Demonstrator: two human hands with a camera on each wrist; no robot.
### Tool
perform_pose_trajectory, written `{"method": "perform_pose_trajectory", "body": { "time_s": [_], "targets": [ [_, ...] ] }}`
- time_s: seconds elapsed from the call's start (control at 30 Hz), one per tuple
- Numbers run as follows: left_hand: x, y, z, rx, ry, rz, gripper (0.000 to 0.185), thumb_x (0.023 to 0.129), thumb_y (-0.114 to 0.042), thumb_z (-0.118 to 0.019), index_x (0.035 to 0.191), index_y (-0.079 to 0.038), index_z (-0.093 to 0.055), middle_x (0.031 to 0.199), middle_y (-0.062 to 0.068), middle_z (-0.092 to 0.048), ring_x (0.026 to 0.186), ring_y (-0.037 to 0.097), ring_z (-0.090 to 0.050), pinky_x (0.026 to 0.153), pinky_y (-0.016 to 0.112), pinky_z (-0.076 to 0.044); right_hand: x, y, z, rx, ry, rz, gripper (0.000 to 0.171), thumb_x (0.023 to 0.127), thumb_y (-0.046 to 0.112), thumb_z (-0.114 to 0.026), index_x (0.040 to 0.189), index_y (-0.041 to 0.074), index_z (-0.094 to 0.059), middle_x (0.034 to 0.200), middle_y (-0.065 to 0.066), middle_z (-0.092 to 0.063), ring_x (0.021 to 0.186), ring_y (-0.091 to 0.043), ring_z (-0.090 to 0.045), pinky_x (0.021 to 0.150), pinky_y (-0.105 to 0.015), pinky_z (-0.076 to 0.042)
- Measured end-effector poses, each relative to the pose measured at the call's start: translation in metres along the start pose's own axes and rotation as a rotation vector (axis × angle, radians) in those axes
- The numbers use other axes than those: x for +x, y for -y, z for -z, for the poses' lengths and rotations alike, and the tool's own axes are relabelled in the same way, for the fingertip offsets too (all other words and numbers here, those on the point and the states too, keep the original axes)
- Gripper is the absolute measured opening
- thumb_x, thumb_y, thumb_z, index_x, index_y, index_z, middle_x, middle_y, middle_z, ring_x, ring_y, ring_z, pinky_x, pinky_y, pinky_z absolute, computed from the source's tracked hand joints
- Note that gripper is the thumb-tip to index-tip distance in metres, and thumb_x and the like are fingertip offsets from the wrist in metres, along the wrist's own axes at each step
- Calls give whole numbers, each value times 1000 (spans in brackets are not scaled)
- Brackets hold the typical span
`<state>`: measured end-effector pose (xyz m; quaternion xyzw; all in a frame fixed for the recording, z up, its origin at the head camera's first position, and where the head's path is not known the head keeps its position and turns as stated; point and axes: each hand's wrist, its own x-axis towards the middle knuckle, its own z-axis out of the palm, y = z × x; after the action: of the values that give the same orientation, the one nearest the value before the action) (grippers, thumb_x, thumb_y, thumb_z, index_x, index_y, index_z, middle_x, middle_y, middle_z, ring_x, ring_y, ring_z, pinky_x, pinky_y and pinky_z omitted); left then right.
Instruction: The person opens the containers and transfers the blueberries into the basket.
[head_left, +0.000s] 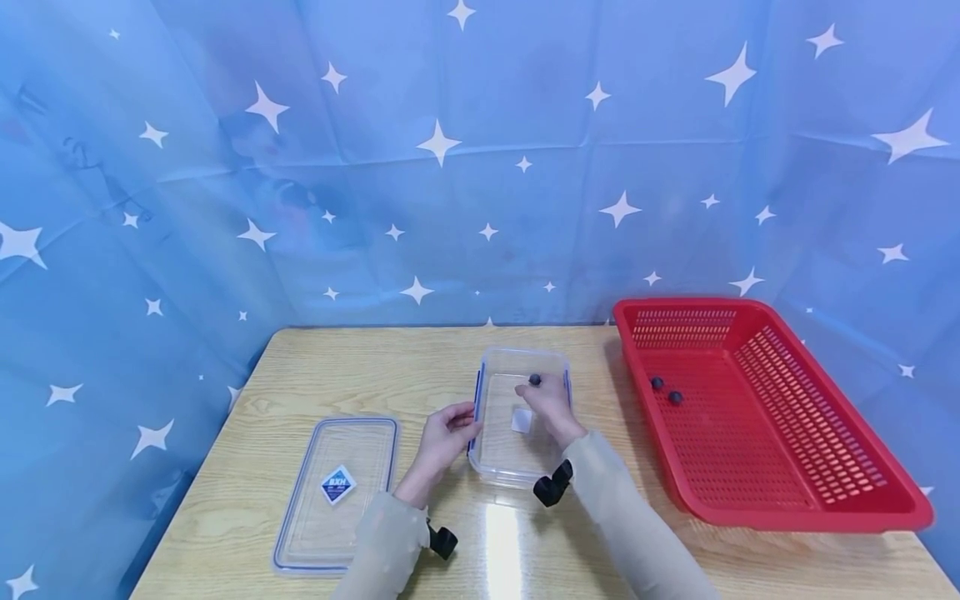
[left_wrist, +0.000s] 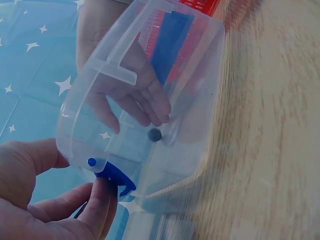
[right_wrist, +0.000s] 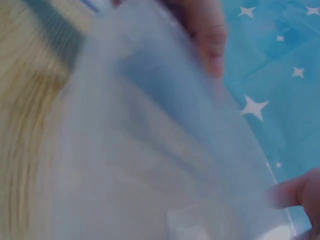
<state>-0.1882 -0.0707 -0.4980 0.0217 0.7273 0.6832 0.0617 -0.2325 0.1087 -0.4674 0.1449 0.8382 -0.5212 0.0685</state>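
A clear plastic container (head_left: 521,417) is set near the middle of the wooden table (head_left: 247,433), its long axis running away from the person. It is steadied at its left wall by the left hand (head_left: 444,440), whose fingertips are curled against the blue latch (left_wrist: 116,176) on that side. The right hand (head_left: 551,407) is reached over the container's right part, fingers extended and relaxed, nothing gripped. A small dark ball (head_left: 535,380) is seen just beyond those fingertips, toward the container's far end, so the right hand is the nearer one to it.

In the left wrist view the ball (left_wrist: 155,134) is seen through the transparent wall, just below the right hand's fingers (left_wrist: 150,100) and apparently apart from them, a gap not readable from the head view. The right wrist view is largely blurred; only hazy plastic and part of a finger can be made out.

The container's lid (head_left: 337,492) lies flat to the left. A red basket (head_left: 757,408) stands to the right, with two more dark balls (head_left: 666,390) in it.
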Motion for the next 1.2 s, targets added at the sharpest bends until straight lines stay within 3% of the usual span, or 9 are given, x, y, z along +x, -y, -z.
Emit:
{"method": "perform_pose_trajectory", "body": {
  "time_s": [0.07,0.13,0.37,0.53,1.1,1.2],
  "targets": [
    [0,0,0,5,-5,-7,37,82,5,-63,116,16,-54,108,31,-58,93,25,-60,79,22,-52,0,-2,-1,-20,-3,8,47,86,11,-58,126,-12,-46,131,-29,-47,121,-39,-43,102,-48,-36],
    [-1,0,-1,8,-10,-19,37,81,5,-63,115,16,-54,107,31,-59,92,24,-60,78,21,-52,0,-3,0,-21,-3,21,54,86,10,-56,133,-13,-40,136,-31,-41,127,-41,-38,105,-49,-33],
    [-2,-1,-2,8,-25,-25,36,82,3,-64,115,15,-55,107,28,-60,94,25,-60,78,19,-51,1,0,7,219,70,-30,64,88,5,-48,142,-12,-19,147,-30,-22,135,-42,-23,111,-48,-22],
    [-2,-1,-2,6,-23,-25,37,82,3,-63,116,16,-55,107,29,-60,94,25,-60,78,19,-51,3,9,11,304,66,-57,64,89,5,-48,144,-10,-17,149,-27,-20,135,-40,-22,110,-47,-24],
    [-2,-1,-1,-6,-15,-37,38,82,4,-63,116,17,-53,110,31,-58,94,26,-59,79,19,-51,22,12,7,44,-14,-31,40,79,-4,-61,119,-7,-57,120,-23,-57,108,-31,-53,93,-40,-45],
    [-6,-10,-1,-10,-8,-30,38,82,5,-62,116,18,-52,111,33,-57,97,31,-58,79,19,-50,25,11,4,-4,-39,-49,38,77,-4,-64,115,-4,-61,116,-19,-59,99,-27,-54,84,-36,-46]
  ]
}}
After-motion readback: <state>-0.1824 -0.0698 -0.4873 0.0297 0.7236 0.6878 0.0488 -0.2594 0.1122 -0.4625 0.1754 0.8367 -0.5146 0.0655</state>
